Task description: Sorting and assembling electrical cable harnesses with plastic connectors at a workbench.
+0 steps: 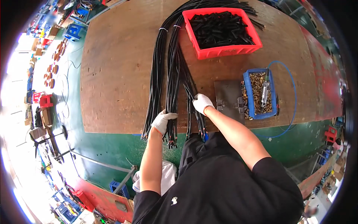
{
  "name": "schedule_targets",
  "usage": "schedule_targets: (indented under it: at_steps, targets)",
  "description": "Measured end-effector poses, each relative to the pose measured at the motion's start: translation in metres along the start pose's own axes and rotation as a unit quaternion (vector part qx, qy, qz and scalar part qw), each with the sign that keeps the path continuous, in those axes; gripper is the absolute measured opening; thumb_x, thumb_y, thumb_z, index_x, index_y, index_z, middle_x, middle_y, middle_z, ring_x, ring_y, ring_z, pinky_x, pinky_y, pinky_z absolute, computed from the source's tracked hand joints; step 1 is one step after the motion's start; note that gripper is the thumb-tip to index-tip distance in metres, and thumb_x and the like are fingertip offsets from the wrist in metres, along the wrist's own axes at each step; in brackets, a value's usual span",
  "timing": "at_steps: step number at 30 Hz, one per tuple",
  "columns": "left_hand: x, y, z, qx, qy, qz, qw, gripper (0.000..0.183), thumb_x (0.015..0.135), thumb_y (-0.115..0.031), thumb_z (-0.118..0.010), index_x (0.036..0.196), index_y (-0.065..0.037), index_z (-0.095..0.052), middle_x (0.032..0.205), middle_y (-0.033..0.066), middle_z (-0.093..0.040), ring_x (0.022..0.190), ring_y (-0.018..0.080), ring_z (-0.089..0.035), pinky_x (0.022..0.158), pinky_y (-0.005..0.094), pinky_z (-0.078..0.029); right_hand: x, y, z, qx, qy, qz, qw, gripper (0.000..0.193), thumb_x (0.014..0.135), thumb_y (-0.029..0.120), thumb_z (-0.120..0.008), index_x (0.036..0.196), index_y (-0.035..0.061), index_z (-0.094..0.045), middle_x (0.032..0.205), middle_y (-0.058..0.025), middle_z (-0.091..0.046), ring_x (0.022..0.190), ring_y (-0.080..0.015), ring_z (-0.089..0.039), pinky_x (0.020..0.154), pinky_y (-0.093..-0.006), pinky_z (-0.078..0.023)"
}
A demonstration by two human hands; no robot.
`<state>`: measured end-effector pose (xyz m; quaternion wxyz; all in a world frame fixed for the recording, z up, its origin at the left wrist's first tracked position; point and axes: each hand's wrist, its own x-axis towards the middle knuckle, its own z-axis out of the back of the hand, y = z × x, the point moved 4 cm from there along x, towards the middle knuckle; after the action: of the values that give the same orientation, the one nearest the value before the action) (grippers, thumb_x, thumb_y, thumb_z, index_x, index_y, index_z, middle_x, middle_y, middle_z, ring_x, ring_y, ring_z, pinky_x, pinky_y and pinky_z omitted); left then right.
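Long bundles of black cables [156,74] lie over the tabletop, their stripped ends hanging past its near edge. My left hand [162,121], in a white glove, is closed on the middle bundle of cables [172,78] close to the table edge. Farther up and to the right, my gloved right hand [203,102] grips a thinner group of cables [188,84] that fans away from the others. Its fingertips are partly hidden against the cables. White ties bind two bundles near their far bend.
A red bin [223,52] of short black tubes stands at the far right of the wooden table [115,74]. Right of my hand are a dark metal plate [228,95] and a blue bin [257,116] of brass fittings, with an air tool [265,93] and blue hose on top.
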<state>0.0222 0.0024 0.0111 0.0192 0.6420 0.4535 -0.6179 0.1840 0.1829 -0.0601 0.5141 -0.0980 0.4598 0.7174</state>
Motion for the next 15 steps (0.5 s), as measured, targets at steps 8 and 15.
schedule_targets:
  at_steps: [8, 15]
  targets:
    - [0.038, 0.034, 0.007, 0.142, -0.057, -0.085, 0.985, 0.032, 0.082, -0.005, -0.078, 0.114, 0.0, -0.073, 0.101, 0.009, -0.078, 0.089, 0.0208, -0.073, 0.084, 0.0352, -0.059, -0.024, 0.013, 0.022, 0.004, -0.052, 0.057, 0.997, 0.029, 0.094, 0.033, -0.066, 0.111, 0.0123, -0.077, 0.111, -0.02, -0.077, 0.11, -0.0401, -0.072, 0.096, -0.0498, -0.056]
    - [0.057, 0.06, -0.006, 0.431, -0.265, -0.086, 0.858, 0.049, 0.074, -0.031, -0.078, 0.108, -0.001, -0.062, 0.104, 0.03, -0.074, 0.103, 0.0499, -0.071, 0.092, 0.0521, -0.056, -0.019, 0.023, 0.145, 0.031, -0.248, 0.231, 0.94, 0.018, 0.094, 0.023, -0.07, 0.108, 0.0124, -0.074, 0.103, -0.0132, -0.077, 0.099, -0.0363, -0.074, 0.086, -0.0463, -0.059]
